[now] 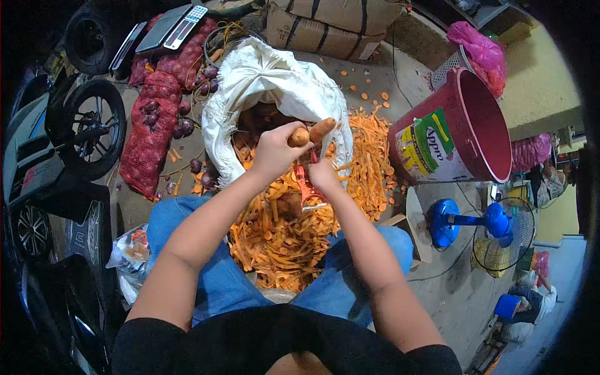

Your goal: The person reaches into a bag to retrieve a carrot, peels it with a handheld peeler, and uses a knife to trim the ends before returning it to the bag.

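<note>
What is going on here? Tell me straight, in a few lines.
A seated person is peeling a carrot. The left hand grips the carrot, and the right hand holds an orange peeler just below it. A big pile of peelings lies between the knees and spreads off to the right. An open white sack sits right in front, with a red bucket to its right and net bags of onions to its left.

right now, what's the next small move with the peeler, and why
Probably one stroke of the peeler down the carrot. The left hand holds the carrot over the peel pile, the right hand grips the peeler just under it, and the carrot's held end looks browner, likely unpeeled.
</note>
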Action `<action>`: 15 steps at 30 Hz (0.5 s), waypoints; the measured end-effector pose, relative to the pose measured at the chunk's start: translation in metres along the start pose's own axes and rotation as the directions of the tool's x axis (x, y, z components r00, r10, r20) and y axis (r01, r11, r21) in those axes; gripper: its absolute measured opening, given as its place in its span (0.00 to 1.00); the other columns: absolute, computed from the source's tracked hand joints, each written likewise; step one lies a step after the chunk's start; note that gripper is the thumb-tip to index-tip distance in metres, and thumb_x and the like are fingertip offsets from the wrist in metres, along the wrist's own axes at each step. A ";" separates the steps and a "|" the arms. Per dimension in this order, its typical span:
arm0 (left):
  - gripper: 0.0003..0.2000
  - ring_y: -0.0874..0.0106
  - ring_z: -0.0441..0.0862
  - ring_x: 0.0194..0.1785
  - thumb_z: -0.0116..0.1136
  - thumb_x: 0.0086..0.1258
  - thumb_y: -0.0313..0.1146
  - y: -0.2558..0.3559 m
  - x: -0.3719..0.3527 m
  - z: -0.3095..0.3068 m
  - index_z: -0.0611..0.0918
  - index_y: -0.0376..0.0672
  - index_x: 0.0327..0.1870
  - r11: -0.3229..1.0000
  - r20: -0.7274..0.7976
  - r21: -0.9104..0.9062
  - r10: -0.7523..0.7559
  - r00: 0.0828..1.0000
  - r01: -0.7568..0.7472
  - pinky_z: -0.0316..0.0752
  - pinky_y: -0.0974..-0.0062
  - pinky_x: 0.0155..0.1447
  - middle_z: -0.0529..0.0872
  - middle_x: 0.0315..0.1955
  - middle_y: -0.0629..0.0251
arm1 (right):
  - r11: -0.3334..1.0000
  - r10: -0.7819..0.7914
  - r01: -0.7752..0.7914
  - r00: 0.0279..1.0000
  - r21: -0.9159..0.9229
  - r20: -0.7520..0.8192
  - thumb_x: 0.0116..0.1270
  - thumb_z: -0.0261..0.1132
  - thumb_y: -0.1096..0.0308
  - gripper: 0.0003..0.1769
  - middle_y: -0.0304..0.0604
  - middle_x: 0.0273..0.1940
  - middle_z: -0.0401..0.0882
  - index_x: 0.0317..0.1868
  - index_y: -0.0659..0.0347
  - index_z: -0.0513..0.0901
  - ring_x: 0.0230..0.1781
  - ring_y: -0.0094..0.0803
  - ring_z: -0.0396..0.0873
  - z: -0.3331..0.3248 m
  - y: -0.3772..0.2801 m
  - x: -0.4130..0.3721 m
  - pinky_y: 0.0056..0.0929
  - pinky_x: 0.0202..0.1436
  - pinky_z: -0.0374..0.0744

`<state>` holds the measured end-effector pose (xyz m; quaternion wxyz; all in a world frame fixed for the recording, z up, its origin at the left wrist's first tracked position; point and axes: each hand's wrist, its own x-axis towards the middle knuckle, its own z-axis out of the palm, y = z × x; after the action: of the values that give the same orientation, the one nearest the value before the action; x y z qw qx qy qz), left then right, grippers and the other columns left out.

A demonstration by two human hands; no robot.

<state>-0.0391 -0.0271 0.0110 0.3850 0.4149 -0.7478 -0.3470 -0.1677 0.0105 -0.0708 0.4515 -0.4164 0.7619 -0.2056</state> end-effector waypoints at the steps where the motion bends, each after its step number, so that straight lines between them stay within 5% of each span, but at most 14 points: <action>1: 0.15 0.68 0.78 0.32 0.62 0.45 0.30 0.001 0.000 0.000 0.74 0.36 0.35 1.000 -0.002 0.000 0.000 1.000 0.000 0.71 0.78 0.37 0.79 0.28 0.57 | 1.000 -0.001 0.001 1.000 -0.001 0.000 0.48 0.53 0.67 0.14 0.64 0.30 0.73 0.28 0.72 0.76 0.38 0.51 0.72 -0.001 -0.002 -0.001 0.39 0.40 0.69; 4: 0.17 0.67 0.78 0.35 0.62 0.44 0.29 0.001 -0.001 0.001 0.74 0.38 0.37 0.994 0.036 0.083 0.063 0.997 -0.066 0.72 0.77 0.39 0.79 0.30 0.57 | 0.982 0.005 -0.021 0.996 0.187 0.084 0.48 0.54 0.67 0.15 0.62 0.35 0.73 0.34 0.69 0.75 0.41 0.49 0.71 0.000 -0.004 -0.004 0.37 0.42 0.68; 6: 0.19 0.65 0.77 0.39 0.62 0.42 0.28 -0.005 -0.001 0.004 0.73 0.40 0.40 0.819 0.056 0.286 0.504 0.862 -0.497 0.72 0.75 0.41 0.78 0.33 0.58 | 0.976 -0.183 0.183 0.983 0.120 -0.014 0.49 0.54 0.67 0.18 0.59 0.39 0.72 0.42 0.66 0.73 0.42 0.46 0.71 0.003 0.001 0.003 0.36 0.42 0.68; 9: 0.21 0.64 0.75 0.41 0.62 0.41 0.28 -0.010 -0.004 0.006 0.72 0.41 0.41 0.761 0.143 0.348 0.535 0.833 -0.548 0.72 0.73 0.43 0.77 0.37 0.57 | 0.883 -0.322 0.277 0.945 0.379 0.059 0.50 0.53 0.67 0.20 0.59 0.41 0.71 0.46 0.65 0.70 0.41 0.46 0.72 0.019 0.025 0.024 0.35 0.41 0.69; 13: 0.21 0.64 0.76 0.41 0.62 0.42 0.28 -0.002 -0.003 0.005 0.73 0.41 0.41 0.923 0.062 0.158 0.345 0.937 -0.350 0.72 0.74 0.42 0.77 0.35 0.57 | 0.987 -0.042 0.026 0.994 0.161 0.100 0.52 0.53 0.66 0.19 0.59 0.40 0.72 0.44 0.66 0.71 0.40 0.46 0.72 0.006 0.012 0.006 0.35 0.40 0.69; 15: 0.21 0.64 0.76 0.41 0.62 0.41 0.28 0.010 0.001 -0.002 0.73 0.41 0.41 0.993 0.085 0.074 0.085 0.993 -0.091 0.73 0.75 0.40 0.78 0.34 0.58 | 0.979 0.061 -0.086 0.988 0.187 0.139 0.52 0.53 0.66 0.18 0.58 0.39 0.72 0.42 0.69 0.71 0.40 0.45 0.72 -0.006 -0.007 -0.007 0.34 0.39 0.69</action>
<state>-0.0410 -0.0239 0.0205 0.3529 0.3816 -0.7934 -0.3169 -0.1678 0.0122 -0.0598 0.5466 -0.3551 0.7216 -0.2332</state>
